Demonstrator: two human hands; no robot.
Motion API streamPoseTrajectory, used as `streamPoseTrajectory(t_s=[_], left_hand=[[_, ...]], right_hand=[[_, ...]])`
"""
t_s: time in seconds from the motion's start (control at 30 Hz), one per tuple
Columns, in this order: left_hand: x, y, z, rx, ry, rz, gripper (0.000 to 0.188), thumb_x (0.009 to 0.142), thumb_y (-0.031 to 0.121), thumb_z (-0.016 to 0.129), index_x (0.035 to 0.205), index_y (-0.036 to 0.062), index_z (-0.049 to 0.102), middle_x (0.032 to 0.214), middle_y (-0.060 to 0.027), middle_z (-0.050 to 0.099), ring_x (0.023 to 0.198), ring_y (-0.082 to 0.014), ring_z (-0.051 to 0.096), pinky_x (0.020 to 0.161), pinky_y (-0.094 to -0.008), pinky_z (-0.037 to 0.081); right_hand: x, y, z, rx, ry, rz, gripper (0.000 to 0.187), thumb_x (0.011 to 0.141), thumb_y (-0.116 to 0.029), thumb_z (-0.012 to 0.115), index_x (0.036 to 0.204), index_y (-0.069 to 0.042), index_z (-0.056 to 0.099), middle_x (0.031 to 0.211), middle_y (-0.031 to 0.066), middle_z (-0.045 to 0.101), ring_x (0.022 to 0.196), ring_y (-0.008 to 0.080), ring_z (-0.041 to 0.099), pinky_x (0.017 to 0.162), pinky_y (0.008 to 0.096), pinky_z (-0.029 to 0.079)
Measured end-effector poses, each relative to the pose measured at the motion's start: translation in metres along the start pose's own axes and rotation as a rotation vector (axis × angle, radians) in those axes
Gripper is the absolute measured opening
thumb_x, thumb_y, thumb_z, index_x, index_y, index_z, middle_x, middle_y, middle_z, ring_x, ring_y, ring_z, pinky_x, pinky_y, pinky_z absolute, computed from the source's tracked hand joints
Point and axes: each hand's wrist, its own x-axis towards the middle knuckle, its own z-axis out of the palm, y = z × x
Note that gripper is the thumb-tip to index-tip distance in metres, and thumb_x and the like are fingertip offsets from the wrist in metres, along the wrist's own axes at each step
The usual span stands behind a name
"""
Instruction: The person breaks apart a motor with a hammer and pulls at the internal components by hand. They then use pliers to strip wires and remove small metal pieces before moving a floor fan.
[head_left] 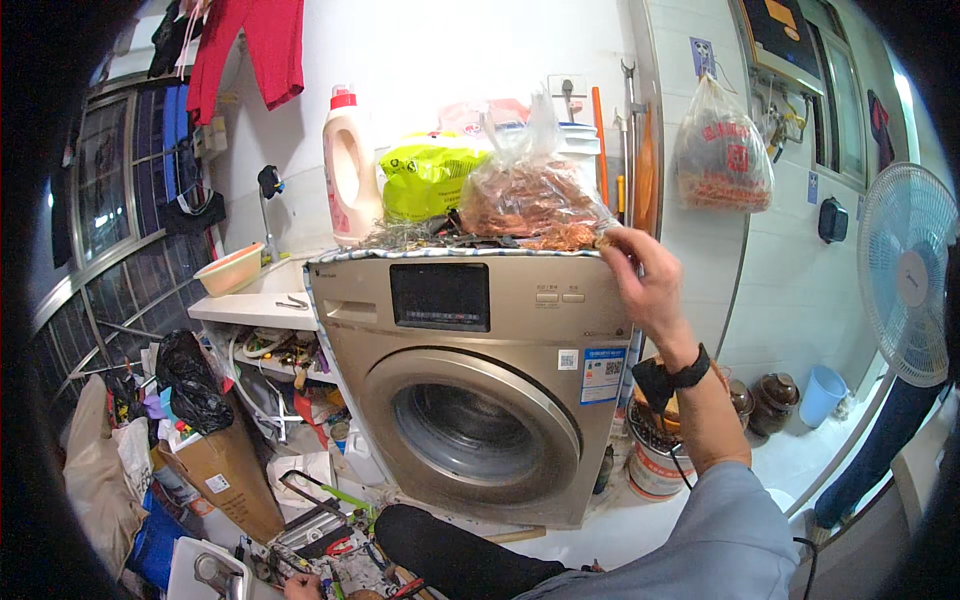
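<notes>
My right hand (645,278) reaches to the top right corner of a gold front-loading washing machine (345,285). Its fingers are closed at the end of a loose bunch of copper wire (568,238), which runs up to the fingertips. Beside that wire sits a clear plastic bag (525,195) full of reddish-brown strands. Thin dark wire scraps (415,236) lie on the cloth-covered top. My left hand (302,587) shows only in part at the lower edge, close to the tools on the floor; its fingers are mostly hidden.
A detergent bottle (347,170) and a green package (425,180) stand on the machine. Hand tools (340,545), a cardboard box (225,475) and a black bag (190,385) crowd the lower left. At right are a bucket (655,470) and a standing fan (910,270).
</notes>
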Motion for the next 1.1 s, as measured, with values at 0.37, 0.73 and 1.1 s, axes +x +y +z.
streamPoseTrajectory(t_s=[0.37, 0.73, 1.1], left_hand=[[-0.014, 0.006, -0.006, 0.207, 0.001, 0.037, 0.014, 0.073, 0.013, 0.079, 0.08, 0.0007, 0.077, 0.081, -0.02, 0.073, 0.078, -0.0362, 0.072, 0.074, -0.0422, 0.055], [-0.018, 0.062, -0.012, 0.179, -0.102, 0.055, 0.015, 0.075, 0.014, 0.076, 0.08, -0.0004, 0.075, 0.083, -0.0224, 0.073, 0.08, -0.0398, 0.071, 0.074, -0.0444, 0.056], [-0.039, 0.097, -0.037, 0.233, -0.093, 0.117, 0.016, 0.077, 0.013, 0.074, 0.082, -0.0017, 0.073, 0.08, -0.0248, 0.07, 0.082, -0.0433, 0.069, 0.076, -0.0481, 0.054]], right_hand=[[0.068, 0.012, 0.015, -0.081, -0.25, 0.023, 0.019, 0.091, -0.016, 0.075, 0.104, -0.002, 0.075, 0.094, 0.014, 0.067, 0.089, 0.0305, 0.066, 0.081, 0.0407, 0.052], [0.119, 0.002, 0.071, -0.351, -0.675, -0.195, 0.017, 0.084, -0.016, 0.073, 0.093, -0.002, 0.075, 0.091, 0.0197, 0.072, 0.085, 0.0383, 0.068, 0.078, 0.0452, 0.053], [0.128, -0.016, 0.081, -0.57, -0.787, -0.169, 0.016, 0.085, -0.006, 0.064, 0.096, -0.001, 0.073, 0.091, 0.0253, 0.071, 0.092, 0.0423, 0.07, 0.082, 0.0503, 0.055]])
